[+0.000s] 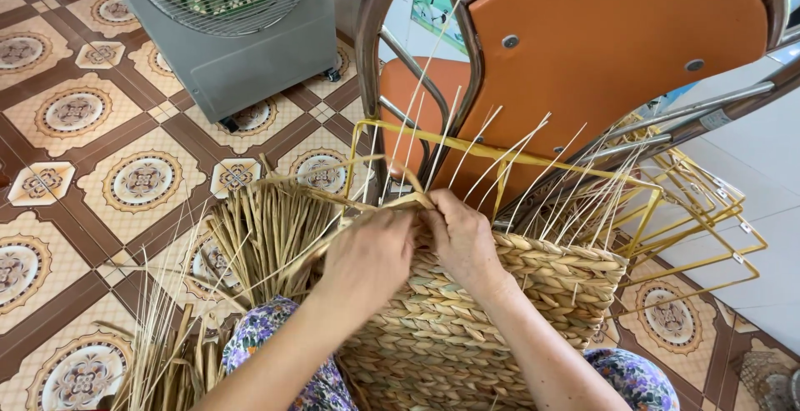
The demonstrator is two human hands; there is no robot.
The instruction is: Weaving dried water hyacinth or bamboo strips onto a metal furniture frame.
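Around: orange chair (pixel 583 52) behind, fan (pixel 225 27) on tiled floor (pixel 75 169), yellow wire frames (pixel 708 211) at right.
Basket (pixel 500 311): on lap, rim across, loose stalks (pixel 508 161) pointing up.
Left hand (pixel 371 257): pinching a straw strand (pixel 400 202) at the rim.
Right hand (pixel 462 240): gripping the same strand.

Small white tags (pixel 739 258) on yellow wire frames (pixel 708 211), right; print unreadable.

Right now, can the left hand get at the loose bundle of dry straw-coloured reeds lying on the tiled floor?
Probably yes. The left hand grips strands at the rim of the woven basket, and the reed bundle lies right beside it with nothing between; it would only need to let go first.
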